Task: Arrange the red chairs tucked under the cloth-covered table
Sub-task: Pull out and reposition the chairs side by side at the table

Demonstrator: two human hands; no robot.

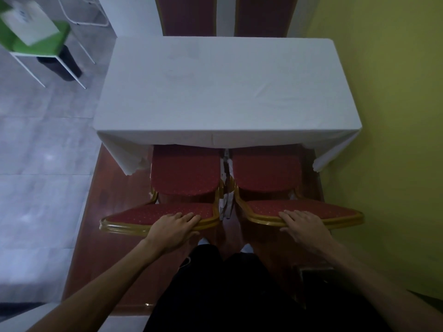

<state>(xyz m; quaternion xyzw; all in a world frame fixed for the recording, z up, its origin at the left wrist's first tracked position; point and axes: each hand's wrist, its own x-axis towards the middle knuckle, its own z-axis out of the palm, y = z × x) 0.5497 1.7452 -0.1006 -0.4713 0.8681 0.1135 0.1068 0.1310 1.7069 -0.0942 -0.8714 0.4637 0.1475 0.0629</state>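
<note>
Left hand [176, 230] grips left chair [184, 173], right hand [303, 227] grips right chair [266, 171]; seats beyond your fingers [191, 216] look only part-tucked under table [225, 92].

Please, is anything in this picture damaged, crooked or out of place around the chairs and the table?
Yes. Torn white wrapping hangs in shreds between the left chair and the right chair. The tablecloth also hangs bunched at both near corners. Nothing is spilled.

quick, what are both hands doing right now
left hand: grips the backrest top of the left red chair
right hand: grips the backrest top of the right red chair
</note>
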